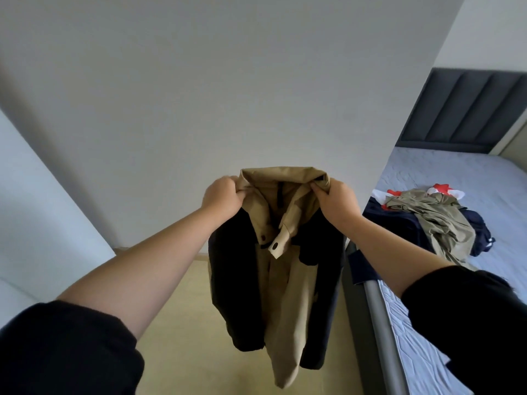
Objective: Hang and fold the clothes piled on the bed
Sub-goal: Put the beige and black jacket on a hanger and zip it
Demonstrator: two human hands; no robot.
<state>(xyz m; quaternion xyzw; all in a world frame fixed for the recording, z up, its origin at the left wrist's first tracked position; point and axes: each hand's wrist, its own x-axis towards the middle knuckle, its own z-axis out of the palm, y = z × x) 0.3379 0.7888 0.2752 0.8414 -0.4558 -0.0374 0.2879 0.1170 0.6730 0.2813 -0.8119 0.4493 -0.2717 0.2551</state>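
Note:
A tan and dark navy jacket (pixel 285 280) hangs in the air in front of me, over the floor beside the bed. My left hand (pixel 222 198) grips the left side of its tan collar. My right hand (pixel 338 201) grips the right side of the collar. The jacket's front faces me, with snap buttons showing below the collar. On the bed (pixel 456 178) to the right lies a pile of clothes (pixel 427 218): a khaki garment on top of dark navy ones, with a red and white piece behind.
A plain white wall (pixel 228 95) stands straight ahead. The bed has a grey padded headboard (pixel 467 109) and a grey frame edge (pixel 379 323) running toward me at the right. Beige floor (pixel 182 323) lies below the jacket.

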